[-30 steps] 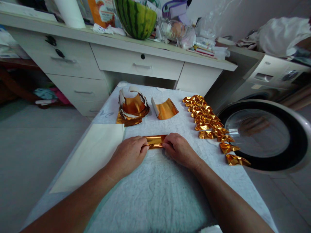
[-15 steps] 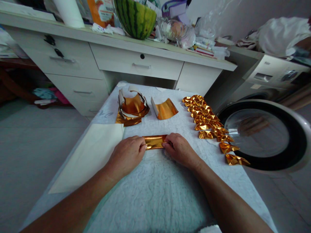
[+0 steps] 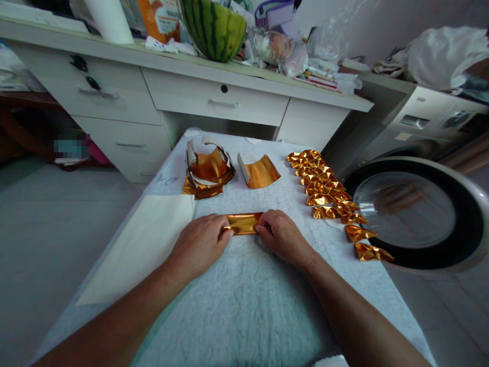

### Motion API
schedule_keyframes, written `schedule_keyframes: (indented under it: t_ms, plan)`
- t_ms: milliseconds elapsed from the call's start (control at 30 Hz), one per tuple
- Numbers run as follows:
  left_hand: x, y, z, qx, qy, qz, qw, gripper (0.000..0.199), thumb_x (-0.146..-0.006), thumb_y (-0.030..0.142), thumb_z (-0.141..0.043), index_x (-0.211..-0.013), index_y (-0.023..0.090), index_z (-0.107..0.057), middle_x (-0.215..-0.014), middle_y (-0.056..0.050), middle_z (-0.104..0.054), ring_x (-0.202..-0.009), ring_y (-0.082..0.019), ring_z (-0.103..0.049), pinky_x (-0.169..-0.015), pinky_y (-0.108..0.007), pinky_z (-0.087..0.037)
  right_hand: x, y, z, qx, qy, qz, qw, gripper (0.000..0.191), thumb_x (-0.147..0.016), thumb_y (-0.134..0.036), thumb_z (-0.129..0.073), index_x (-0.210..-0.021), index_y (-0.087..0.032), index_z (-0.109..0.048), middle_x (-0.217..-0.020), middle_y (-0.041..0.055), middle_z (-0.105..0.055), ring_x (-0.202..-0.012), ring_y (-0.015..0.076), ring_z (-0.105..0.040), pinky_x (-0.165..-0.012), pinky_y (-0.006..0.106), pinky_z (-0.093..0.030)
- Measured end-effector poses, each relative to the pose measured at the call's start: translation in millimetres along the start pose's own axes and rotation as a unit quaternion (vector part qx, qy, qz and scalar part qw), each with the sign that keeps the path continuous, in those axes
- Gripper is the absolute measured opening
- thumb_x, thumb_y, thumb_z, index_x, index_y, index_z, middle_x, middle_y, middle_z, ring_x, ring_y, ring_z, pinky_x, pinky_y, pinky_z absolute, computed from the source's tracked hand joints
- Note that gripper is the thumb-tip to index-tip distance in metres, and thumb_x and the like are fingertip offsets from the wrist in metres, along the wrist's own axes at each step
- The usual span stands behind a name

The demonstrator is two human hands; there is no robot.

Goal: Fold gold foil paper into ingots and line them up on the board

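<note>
A strip of gold foil paper [image 3: 243, 224] stretches flat between my two hands, low over the cloth-covered table. My left hand [image 3: 204, 237] is closed on its left end, thumb along the near edge. At the other end my right hand [image 3: 280, 234] pinches it, fingers curled. Beyond them lie a curled stack of gold foil sheets [image 3: 208, 168] and one single curved gold sheet [image 3: 262, 172]. Folded gold paper pieces [image 3: 324, 186] form overlapping rows on the right, the nearest ones [image 3: 372, 252] at the table's edge.
Pale paper [image 3: 147, 239] lies left of my hands on the table [image 3: 244, 311]. An open washing machine door [image 3: 412, 211] stands close against the right side. Behind is a white desk [image 3: 221, 99] with a cut watermelon [image 3: 214, 30] and a paper roll [image 3: 109, 20].
My left thumb has shifted slightly to the right along the foil strip. My right hand and the other things look the same.
</note>
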State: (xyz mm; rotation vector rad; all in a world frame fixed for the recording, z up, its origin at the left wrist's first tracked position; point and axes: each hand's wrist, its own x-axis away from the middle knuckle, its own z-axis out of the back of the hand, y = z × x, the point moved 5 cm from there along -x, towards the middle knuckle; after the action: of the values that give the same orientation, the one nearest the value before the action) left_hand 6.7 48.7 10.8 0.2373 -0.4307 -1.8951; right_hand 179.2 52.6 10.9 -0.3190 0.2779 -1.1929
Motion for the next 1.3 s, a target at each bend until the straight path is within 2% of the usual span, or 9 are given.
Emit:
schedule_keyframes:
  t_ms: [333, 800, 1000, 1133, 1300]
  plan:
    - [1.5, 0.8, -1.6, -0.020, 0.009, 0.016, 1.000, 0.013, -0.089, 0.026, -0.049, -0.080, 0.020, -0.055, -0.086, -0.004, -0.066, -0.081, -0.019, -0.061, -0.069, -0.029, -0.040, 0.9, -1.1, 1.9, 0.003, -0.010, -0.006, 1.000, 0.013, -0.090, -0.020, -0.058, -0.079, -0.015, -0.064, -0.082, 0.0053, -0.066, -0.079, 0.0163, -0.057, -0.073, 0.027, -0.038]
    - [2.2, 0.7, -3.0, -0.076, -0.010, 0.016, 0.997, 0.024, -0.095, 0.029, -0.042, -0.083, 0.019, -0.061, -0.090, -0.007, -0.068, -0.086, -0.022, -0.065, -0.077, -0.033, -0.045, 0.9, -1.6, 2.6, -0.001, -0.013, -0.011, 1.000, 0.013, -0.090, -0.020, -0.058, -0.079, -0.015, -0.064, -0.082, 0.0055, -0.066, -0.079, 0.0164, -0.056, -0.074, 0.027, -0.039]
    - [3.9, 3.0, -0.3, -0.090, -0.011, 0.039, 0.995, 0.020, -0.093, 0.030, -0.045, -0.080, 0.019, -0.056, -0.085, -0.006, -0.068, -0.079, -0.021, -0.064, -0.068, -0.032, -0.042, 0.4, -1.5, 1.8, -0.006, -0.011, -0.007, 1.000, 0.014, -0.089, -0.019, -0.058, -0.077, -0.015, -0.064, -0.080, 0.0049, -0.065, -0.078, 0.0161, -0.056, -0.073, 0.027, -0.038]
    - [4.1, 2.5, 0.3, -0.085, 0.000, 0.048, 0.995, 0.012, -0.092, 0.030, -0.047, -0.084, 0.021, -0.050, -0.081, -0.003, -0.068, -0.072, -0.020, -0.063, -0.062, -0.030, -0.038, 0.4, -0.6, 1.4, -0.006, -0.007, -0.007, 1.000, 0.012, -0.089, -0.019, -0.059, -0.078, -0.015, -0.064, -0.081, 0.0048, -0.065, -0.079, 0.0162, -0.056, -0.073, 0.027, -0.038]
    - [3.8, 0.5, -1.1, -0.092, 0.008, 0.050, 0.994, 0.010, -0.091, 0.031, -0.047, -0.089, 0.021, -0.047, -0.082, -0.004, -0.069, -0.074, -0.022, -0.065, -0.061, -0.031, -0.038, 0.7, 0.3, 1.1, 0.000, -0.004, -0.002, 1.000, 0.013, -0.089, -0.020, -0.058, -0.079, -0.016, -0.064, -0.080, 0.0044, -0.065, -0.078, 0.0164, -0.056, -0.073, 0.027, -0.038]
